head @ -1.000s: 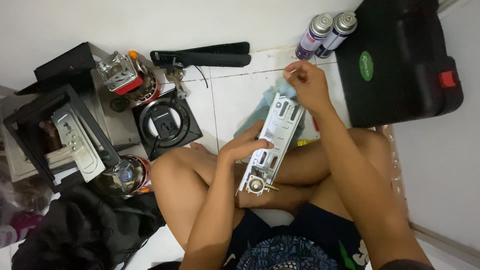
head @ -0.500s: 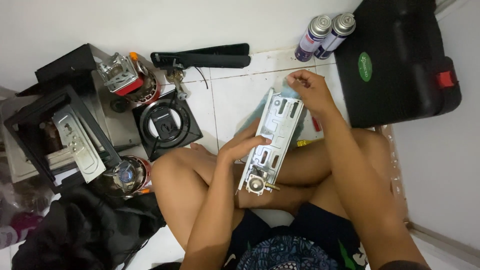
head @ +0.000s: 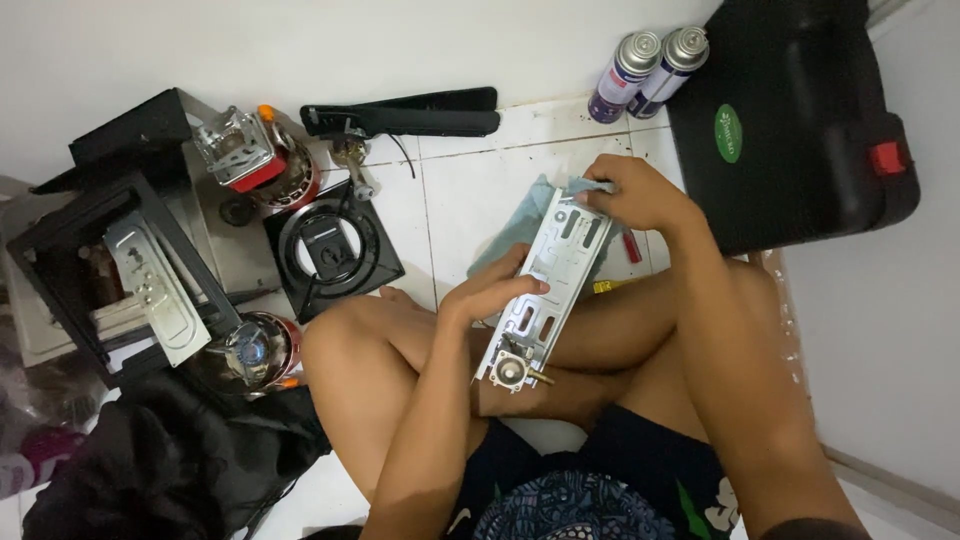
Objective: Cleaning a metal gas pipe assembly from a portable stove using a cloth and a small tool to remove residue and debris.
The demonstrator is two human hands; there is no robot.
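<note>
A person sits cross-legged on a tiled floor, holding a long metal plate [head: 545,290] with slots slantwise over the knees. The left hand [head: 490,290] grips the plate's middle from its left edge, fingers curled over the face and thumb underneath. The right hand [head: 635,192] rests on the plate's far end, fingers pressed together on a blue cloth [head: 520,220] that lies bunched under and beside that end. At the plate's near end, below the left hand, sits a small round knob fitting [head: 512,370]. Beyond the right hand stand two spray cans [head: 650,70], with a black case [head: 790,110] just to its right. Left of the left hand lies a black burner ring [head: 330,245].
</note>
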